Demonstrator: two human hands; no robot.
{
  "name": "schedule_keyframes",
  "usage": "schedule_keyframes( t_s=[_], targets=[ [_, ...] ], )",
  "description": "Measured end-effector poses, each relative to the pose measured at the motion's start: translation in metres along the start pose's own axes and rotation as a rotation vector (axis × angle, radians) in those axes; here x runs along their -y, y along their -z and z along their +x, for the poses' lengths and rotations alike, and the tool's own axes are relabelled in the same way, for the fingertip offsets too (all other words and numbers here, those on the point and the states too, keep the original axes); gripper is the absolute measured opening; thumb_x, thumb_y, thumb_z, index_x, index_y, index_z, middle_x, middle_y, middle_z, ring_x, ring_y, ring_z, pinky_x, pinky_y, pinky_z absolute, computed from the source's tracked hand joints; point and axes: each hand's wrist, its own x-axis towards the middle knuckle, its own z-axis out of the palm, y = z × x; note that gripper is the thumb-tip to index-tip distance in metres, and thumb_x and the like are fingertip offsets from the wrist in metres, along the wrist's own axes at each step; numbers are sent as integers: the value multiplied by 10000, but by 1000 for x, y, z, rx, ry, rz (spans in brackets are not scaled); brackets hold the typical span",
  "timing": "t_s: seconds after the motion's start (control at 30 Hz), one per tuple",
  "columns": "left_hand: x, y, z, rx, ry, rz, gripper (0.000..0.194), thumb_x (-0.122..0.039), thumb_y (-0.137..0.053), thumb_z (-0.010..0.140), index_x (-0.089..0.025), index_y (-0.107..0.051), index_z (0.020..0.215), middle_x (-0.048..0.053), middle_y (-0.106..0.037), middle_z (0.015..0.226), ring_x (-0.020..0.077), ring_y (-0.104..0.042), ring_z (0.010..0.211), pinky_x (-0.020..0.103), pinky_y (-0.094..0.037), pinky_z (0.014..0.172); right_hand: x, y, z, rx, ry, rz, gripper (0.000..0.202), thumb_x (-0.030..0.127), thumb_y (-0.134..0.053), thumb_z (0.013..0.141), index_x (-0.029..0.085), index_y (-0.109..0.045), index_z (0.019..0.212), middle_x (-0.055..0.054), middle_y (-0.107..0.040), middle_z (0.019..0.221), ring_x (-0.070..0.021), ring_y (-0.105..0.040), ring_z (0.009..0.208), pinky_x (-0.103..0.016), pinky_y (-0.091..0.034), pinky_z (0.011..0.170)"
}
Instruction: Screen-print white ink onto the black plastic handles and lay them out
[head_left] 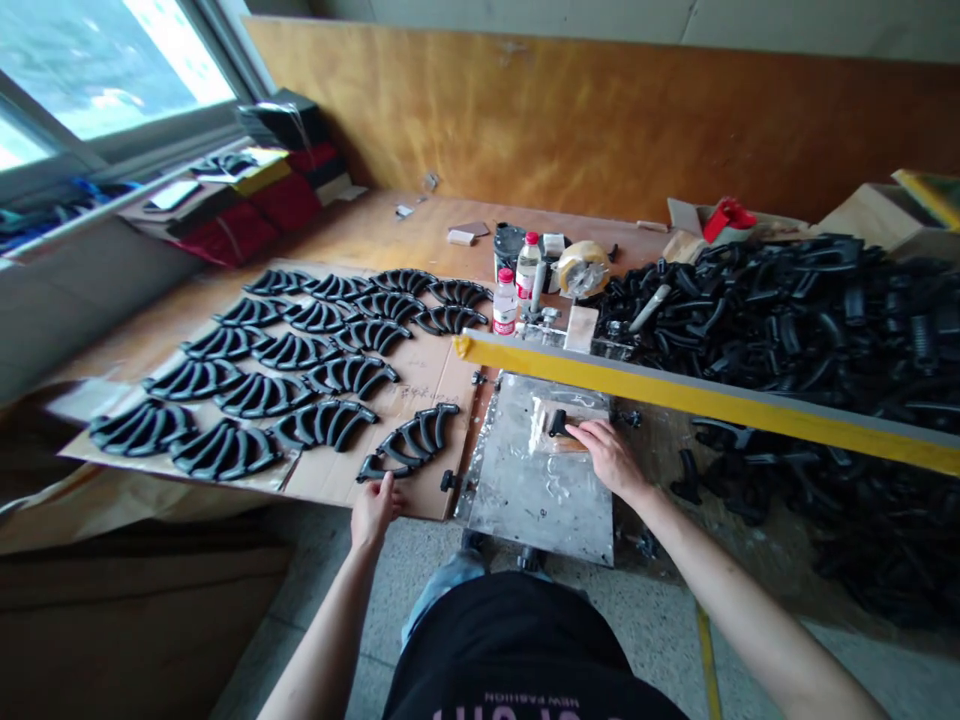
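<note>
My left hand is at the near edge of the cardboard, its fingers pinched on the end of a curved black plastic handle. That handle lies at the near end of a short fanned row of like handles. My right hand is over the metal plate, with its fingers closed on a small black plastic piece. This piece sits on a clear-taped patch of the plate. My fingers partly cover it, so its full shape is hidden.
Several fanned rows of black handles cover the cardboard on the left. A yellow-and-grey bar crosses above the plate toward a big heap of black parts. Bottles with red caps and a tape roll stand behind.
</note>
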Motion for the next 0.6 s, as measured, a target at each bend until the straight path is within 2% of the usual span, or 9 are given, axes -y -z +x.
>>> schedule_keyframes(
  t_s=[0.1, 0.17, 0.27, 0.33, 0.43, 0.53, 0.6],
  targets=[
    [3, 4, -3, -73, -15, 59, 416, -540, -482, 860, -182, -582, 1045, 51, -693, 730, 216, -657, 588, 324, -507, 574, 6, -2, 16, 55, 26, -83, 379, 119, -428, 939, 184, -672, 1222, -116, -637, 1080, -251, -544, 1068, -412, -483, 961],
    [5, 6, -3, -101, -41, 89, 487, -528, -477, 875, -187, -511, 1222, 50, -704, 824, 213, -672, 658, 319, -503, 624, 14, 0, 27, 59, -3, -137, 319, 169, -468, 945, 184, -703, 1160, -126, -629, 1108, -270, -543, 1068, -425, -479, 941],
    [4, 5, -1, -56, -106, 126, 480, -511, -466, 895, -223, -505, 1278, 29, -695, 857, 195, -668, 698, 291, -481, 643, 47, -11, 55, 51, -33, -76, 305, 229, -477, 965, 195, -688, 1183, -118, -620, 1108, -247, -563, 1025, -388, -481, 918],
    [3, 5, 1, -11, -150, 153, 412, -500, -457, 907, -248, -583, 1208, 18, -685, 836, 183, -658, 700, 274, -463, 638, 79, -33, 82, 112, -23, 31, 308, 242, -467, 979, 218, -672, 1207, -90, -627, 1048, -211, -579, 991, -333, -480, 905],
    [2, 6, 4, 11, -199, 196, 365, -485, -464, 912, -257, -651, 1127, 19, -674, 809, 179, -641, 701, 270, -440, 635, 131, -84, 124, 298, -47, 137, 276, 268, -481, 979, 249, -687, 1162, -63, -634, 1027, -181, -604, 976, -281, -473, 886],
    [3, 7, 6, 26, -245, 222, 323, -465, -495, 905, -256, -683, 1065, 13, -670, 764, 175, -629, 690, 263, -427, 630, 168, -134, 156, 471, -173, 135, 271, 320, -536, 948, 237, -675, 1166, -83, -628, 1052, -195, -625, 988, -286, -476, 869],
    [5, 7, 8, 38, -266, 226, 314, -461, -504, 904, -258, -691, 1053, 10, -675, 749, 172, -628, 680, 258, -425, 619, 183, -156, 170, 521, -283, 101, 313, 374, -587, 908, 214, -663, 1166, -108, -612, 1085, -222, -628, 1006, -311, -481, 864]
  ],
)
